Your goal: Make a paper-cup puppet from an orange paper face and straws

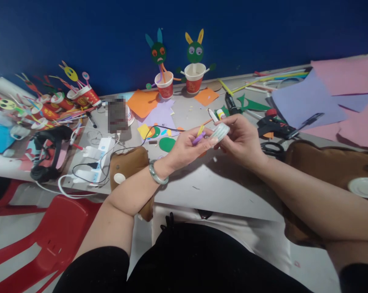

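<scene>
Over the table, both hands meet in front of me. My right hand (243,140) pinches a pale, whitish-green roll that looks like tape (221,132). My left hand (186,147) is closed on a small purple strip (199,138), with a yellow piece (201,130) sticking up beside it; its fingertips reach the roll's near edge. How the strips are joined is hidden by the fingers. Just beyond the hands lie a white pen (212,115) and a glue stick (221,114). A green paper oval (167,145) rests left of them.
Two paper-cup figures, one blue-eared (164,86) and one yellow-eared (194,81), stand at the wall. Coloured paper sheets (302,97) and black scissors (273,149) lie right. A power strip (103,158) with cables, a black headset (51,154) and several cup figures (80,95) occupy the left.
</scene>
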`<control>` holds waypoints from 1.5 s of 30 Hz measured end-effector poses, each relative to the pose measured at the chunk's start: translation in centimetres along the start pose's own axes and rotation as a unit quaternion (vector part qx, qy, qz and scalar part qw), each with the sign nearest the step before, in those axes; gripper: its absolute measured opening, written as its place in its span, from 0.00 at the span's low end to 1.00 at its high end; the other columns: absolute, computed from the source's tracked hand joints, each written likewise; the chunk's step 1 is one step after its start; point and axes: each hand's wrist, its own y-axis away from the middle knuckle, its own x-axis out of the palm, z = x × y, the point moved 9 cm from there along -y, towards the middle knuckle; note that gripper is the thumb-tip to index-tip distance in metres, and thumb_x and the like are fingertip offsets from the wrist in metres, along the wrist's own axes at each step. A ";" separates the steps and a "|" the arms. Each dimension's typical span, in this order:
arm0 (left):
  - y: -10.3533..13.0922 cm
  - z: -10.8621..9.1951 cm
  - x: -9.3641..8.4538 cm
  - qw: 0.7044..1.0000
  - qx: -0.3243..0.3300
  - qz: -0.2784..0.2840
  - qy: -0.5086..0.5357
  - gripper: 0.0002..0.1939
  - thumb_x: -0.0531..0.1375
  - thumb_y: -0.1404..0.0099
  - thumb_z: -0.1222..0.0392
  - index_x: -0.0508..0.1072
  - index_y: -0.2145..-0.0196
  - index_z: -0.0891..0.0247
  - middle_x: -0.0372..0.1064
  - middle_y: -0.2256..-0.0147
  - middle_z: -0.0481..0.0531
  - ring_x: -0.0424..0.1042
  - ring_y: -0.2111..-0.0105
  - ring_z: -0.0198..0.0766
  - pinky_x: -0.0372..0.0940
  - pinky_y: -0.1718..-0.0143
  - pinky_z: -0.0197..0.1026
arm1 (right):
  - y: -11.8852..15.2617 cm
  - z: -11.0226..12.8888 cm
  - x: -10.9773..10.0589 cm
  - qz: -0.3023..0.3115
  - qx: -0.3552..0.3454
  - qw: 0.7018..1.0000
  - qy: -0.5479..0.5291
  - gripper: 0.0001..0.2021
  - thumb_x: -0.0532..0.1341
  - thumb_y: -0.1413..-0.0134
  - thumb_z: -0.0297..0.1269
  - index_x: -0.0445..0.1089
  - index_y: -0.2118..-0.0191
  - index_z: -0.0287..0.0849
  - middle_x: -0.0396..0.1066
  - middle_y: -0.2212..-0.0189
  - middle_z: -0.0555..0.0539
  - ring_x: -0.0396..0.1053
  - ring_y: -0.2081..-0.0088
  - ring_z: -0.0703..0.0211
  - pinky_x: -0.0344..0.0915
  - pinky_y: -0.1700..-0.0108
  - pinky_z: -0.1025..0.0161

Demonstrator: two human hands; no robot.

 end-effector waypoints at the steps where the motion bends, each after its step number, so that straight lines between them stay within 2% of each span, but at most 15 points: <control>1: 0.0 0.0 0.1 1.000 0.001 0.003 0.000 0.28 0.71 0.35 0.30 0.77 0.65 0.59 0.60 0.79 0.41 0.56 0.79 0.29 0.56 0.76 0.38 | 0.0 -0.1 0.1 0.002 0.001 1.000 -0.003 0.20 0.79 0.41 0.46 0.67 0.58 0.51 0.69 0.76 0.57 0.67 0.81 0.64 0.67 0.79 0.62; 6: 0.1 0.4 0.3 0.999 -0.022 0.024 0.005 0.32 0.68 0.35 0.24 0.76 0.67 0.59 0.59 0.79 0.42 0.56 0.78 0.30 0.54 0.77 0.39 | -0.1 -2.1 0.4 0.026 0.050 0.998 -0.021 0.19 0.77 0.39 0.49 0.66 0.62 0.50 0.62 0.84 0.61 0.60 0.86 0.65 0.63 0.82 0.64; 10: -0.1 0.5 0.2 0.999 -0.029 0.035 0.022 0.32 0.70 0.36 0.24 0.77 0.62 0.59 0.61 0.78 0.42 0.57 0.77 0.30 0.55 0.76 0.40 | -0.3 -2.8 0.4 0.028 0.071 0.996 -0.047 0.21 0.77 0.39 0.51 0.65 0.63 0.51 0.61 0.85 0.61 0.58 0.86 0.66 0.67 0.81 0.63; 13: -0.2 0.2 0.3 0.998 -0.015 0.046 0.031 0.31 0.70 0.35 0.27 0.78 0.59 0.60 0.62 0.77 0.43 0.59 0.76 0.31 0.59 0.74 0.40 | -0.4 -1.6 -0.2 0.005 0.030 0.999 -0.016 0.21 0.78 0.41 0.51 0.65 0.62 0.51 0.67 0.81 0.59 0.64 0.82 0.64 0.68 0.79 0.63; 15: -0.1 -0.1 0.1 0.999 -0.009 0.035 0.033 0.29 0.70 0.34 0.29 0.79 0.59 0.60 0.60 0.78 0.42 0.59 0.76 0.31 0.58 0.74 0.39 | -0.3 -0.5 -0.9 -0.011 -0.023 0.998 0.049 0.20 0.78 0.42 0.50 0.67 0.60 0.50 0.73 0.76 0.56 0.68 0.79 0.62 0.67 0.78 0.62; 18: 0.1 0.1 -0.4 0.999 -0.026 -0.006 0.029 0.27 0.72 0.35 0.31 0.78 0.61 0.59 0.57 0.78 0.40 0.56 0.78 0.29 0.56 0.76 0.38 | 0.3 0.8 -1.7 -0.021 -0.107 0.978 0.179 0.14 0.75 0.40 0.45 0.71 0.56 0.49 0.76 0.73 0.52 0.70 0.77 0.59 0.68 0.74 0.58; 20: 0.2 0.5 -0.8 0.998 -0.046 -0.032 0.029 0.26 0.74 0.39 0.33 0.77 0.63 0.59 0.57 0.79 0.39 0.56 0.78 0.29 0.57 0.77 0.37 | 0.7 0.7 -1.9 -0.020 -0.130 0.962 0.238 0.12 0.73 0.39 0.43 0.74 0.54 0.50 0.74 0.74 0.51 0.71 0.76 0.56 0.70 0.69 0.55; 25: 0.3 0.6 -0.9 0.995 -0.085 -0.048 0.023 0.23 0.77 0.43 0.40 0.77 0.68 0.60 0.56 0.80 0.38 0.54 0.80 0.26 0.55 0.78 0.35 | 1.2 -0.7 -2.0 -0.006 -0.107 0.955 0.275 0.13 0.76 0.41 0.47 0.78 0.53 0.54 0.73 0.71 0.46 0.75 0.67 0.46 0.76 0.59 0.47; 27: 0.4 0.5 -1.0 0.994 -0.097 -0.052 0.015 0.20 0.76 0.43 0.44 0.76 0.69 0.60 0.57 0.81 0.38 0.54 0.80 0.26 0.53 0.79 0.34 | 1.4 -0.6 -1.7 0.001 -0.120 0.950 0.290 0.14 0.77 0.41 0.47 0.78 0.53 0.54 0.73 0.71 0.46 0.75 0.68 0.45 0.77 0.58 0.46; 31: 0.4 0.4 -1.1 0.993 -0.105 -0.052 0.012 0.14 0.72 0.42 0.50 0.75 0.70 0.60 0.58 0.81 0.38 0.54 0.81 0.26 0.53 0.78 0.35 | 1.9 -0.6 -1.5 -0.002 -0.131 0.950 0.282 0.11 0.73 0.36 0.46 0.78 0.52 0.53 0.72 0.74 0.47 0.73 0.71 0.47 0.76 0.62 0.46; 35: 0.3 0.7 -1.4 0.993 -0.100 -0.054 0.012 0.09 0.70 0.41 0.55 0.74 0.70 0.60 0.57 0.81 0.38 0.55 0.80 0.27 0.55 0.76 0.36 | 2.0 -1.2 -1.8 -0.003 -0.101 0.965 0.241 0.16 0.77 0.41 0.45 0.79 0.50 0.54 0.73 0.74 0.49 0.75 0.70 0.47 0.77 0.61 0.46; 40: 0.2 0.8 -1.3 0.994 -0.102 -0.043 0.009 0.09 0.69 0.39 0.56 0.75 0.69 0.60 0.57 0.80 0.39 0.57 0.79 0.29 0.56 0.75 0.36 | 2.0 -1.3 -1.9 -0.002 -0.094 0.970 0.222 0.15 0.76 0.40 0.43 0.79 0.49 0.54 0.74 0.73 0.49 0.75 0.71 0.48 0.76 0.61 0.47; 45: 0.4 0.2 -0.9 0.993 -0.109 -0.039 0.000 0.17 0.74 0.41 0.49 0.73 0.71 0.60 0.55 0.82 0.37 0.52 0.80 0.26 0.51 0.77 0.35 | 1.9 -0.5 -1.6 -0.001 -0.131 0.952 0.278 0.12 0.71 0.36 0.43 0.77 0.49 0.52 0.75 0.73 0.50 0.73 0.74 0.52 0.75 0.66 0.52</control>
